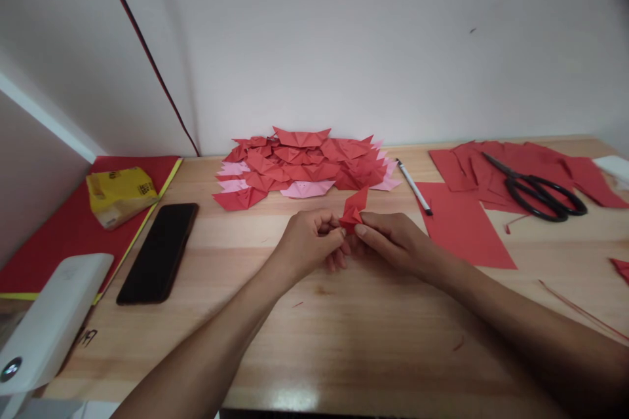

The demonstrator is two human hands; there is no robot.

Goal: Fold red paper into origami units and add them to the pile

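Between my two hands, just above the wooden table [314, 327], is a small folded piece of red paper [354, 206] with one pointed flap standing up. My left hand [319, 236] pinches its left edge, fingers curled. On the other side my right hand [388, 236] grips it between thumb and fingers. Behind them lies a heap of folded red and pink paper pieces [302, 167] against the wall. To the right of my right hand rests a flat red paper sheet [466, 229].
A white pen [414, 186] touches the sheet's left side. Black-handled scissors [535, 190] lie on cut red paper [452, 167]. At left are a black phone [158, 253], a yellow packet [122, 193], a red folder [44, 242] and a white device [59, 321]. Thin red strips [580, 308] lie right.
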